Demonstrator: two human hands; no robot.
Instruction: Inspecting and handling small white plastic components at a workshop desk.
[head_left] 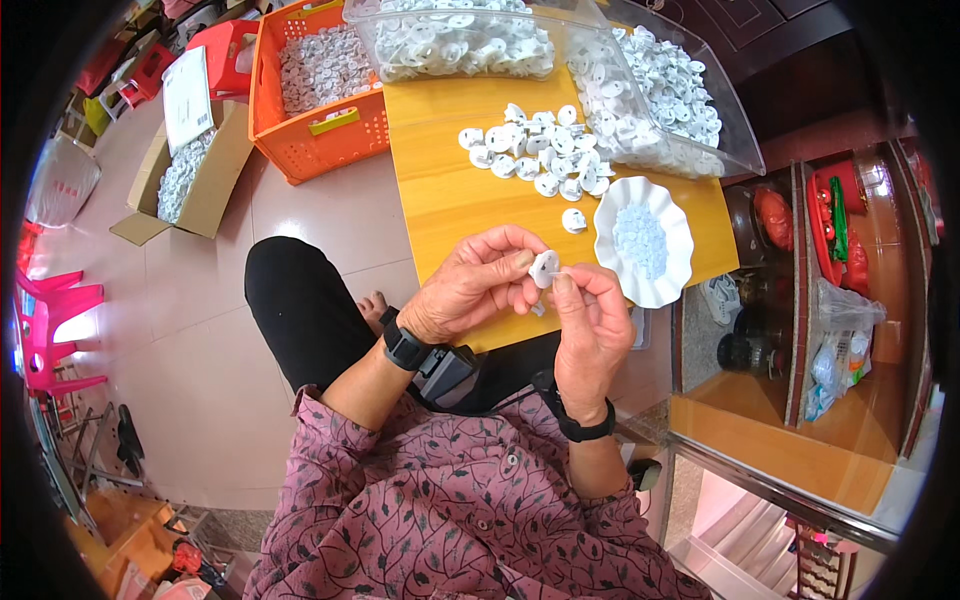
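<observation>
My left hand (470,285) pinches a small round white plastic piece (544,267) between thumb and fingers over the near edge of the yellow wooden table (450,190). My right hand (592,325) meets it from the right, fingertips pressed against the same piece. A loose pile of the same white pieces (540,150) lies on the table beyond my hands, with one single piece (574,220) apart. A white scalloped dish (645,240) of tiny pale blue parts sits just right of my hands.
Two clear plastic bins of white pieces, one at the table's back (460,35) and one at the right (665,90). An orange crate (320,100) and a cardboard box (190,170) of pieces stand on the tiled floor at left. A wooden shelf unit (820,300) is at right.
</observation>
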